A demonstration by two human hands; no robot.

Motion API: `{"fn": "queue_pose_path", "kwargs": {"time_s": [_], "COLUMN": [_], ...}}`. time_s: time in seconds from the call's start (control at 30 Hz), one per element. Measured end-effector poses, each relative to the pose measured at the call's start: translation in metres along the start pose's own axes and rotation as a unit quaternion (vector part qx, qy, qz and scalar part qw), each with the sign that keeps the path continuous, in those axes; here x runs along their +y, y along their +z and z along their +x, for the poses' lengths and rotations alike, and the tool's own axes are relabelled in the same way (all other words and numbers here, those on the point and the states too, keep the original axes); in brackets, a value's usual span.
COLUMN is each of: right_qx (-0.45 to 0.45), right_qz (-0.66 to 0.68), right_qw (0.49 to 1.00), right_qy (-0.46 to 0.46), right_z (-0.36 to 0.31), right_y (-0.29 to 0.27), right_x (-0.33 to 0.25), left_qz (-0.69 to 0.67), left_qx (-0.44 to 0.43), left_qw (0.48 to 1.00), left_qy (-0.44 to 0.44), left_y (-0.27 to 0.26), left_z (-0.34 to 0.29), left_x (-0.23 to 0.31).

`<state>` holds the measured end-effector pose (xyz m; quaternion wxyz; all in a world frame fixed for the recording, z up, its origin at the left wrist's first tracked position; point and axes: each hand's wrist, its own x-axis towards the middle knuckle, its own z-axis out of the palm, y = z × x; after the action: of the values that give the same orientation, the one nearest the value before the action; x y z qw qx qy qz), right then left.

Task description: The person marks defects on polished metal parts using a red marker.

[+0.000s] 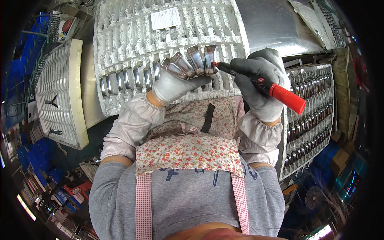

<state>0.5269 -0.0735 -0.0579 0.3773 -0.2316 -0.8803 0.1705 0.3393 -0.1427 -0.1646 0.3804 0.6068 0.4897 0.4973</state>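
My left hand (170, 87), in a white and grey work glove, holds several shiny curved metal pieces (196, 60) fanned out side by side over the slotted tray. In my gloved right hand (260, 84) is a black marker with a red end (287, 98), gripped like a pen. Its red tip meets or nearly meets the rightmost piece, where red marks show. Behind and left of my left hand, a row of similar metal pieces (137, 77) stands in the tray's slots. The fingers behind the held pieces are partly hidden.
The white slotted tray (120, 32) in front carries a paper sheet (166, 18). On the right, another tray (284, 162) holds rows of metal pieces. A third slotted tray (76, 88) stands at the left, with a few dark pieces on it. A metal surface (276, 28) lies beyond.
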Motion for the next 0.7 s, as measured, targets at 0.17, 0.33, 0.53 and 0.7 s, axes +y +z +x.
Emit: {"fn": "queue_pose_path", "kwargs": {"time_s": [0.17,0.33,0.53,0.7], "right_qx": [0.026,-0.002,0.002,-0.023], "right_qz": [0.025,0.018,0.056,0.069], "right_qw": [0.999,1.000,0.998,0.997], "right_qy": [-0.021,-0.019,-0.020,-0.004], "right_z": [0.006,0.003,0.009,0.008], "right_y": [0.011,0.007,0.019,0.015], "right_x": [-0.001,0.004,-0.005,-0.003], "left_qz": [-0.076,-0.057,-0.135,0.120], "left_qx": [-0.049,-0.048,-0.013,-0.086], "left_qw": [0.983,0.987,0.985,0.987], "left_qy": [-0.157,-0.145,-0.111,-0.058], "left_y": [-0.002,-0.004,-0.001,-0.006], "left_z": [0.002,0.004,0.001,0.006], "left_x": [0.017,0.016,0.019,0.019]}}
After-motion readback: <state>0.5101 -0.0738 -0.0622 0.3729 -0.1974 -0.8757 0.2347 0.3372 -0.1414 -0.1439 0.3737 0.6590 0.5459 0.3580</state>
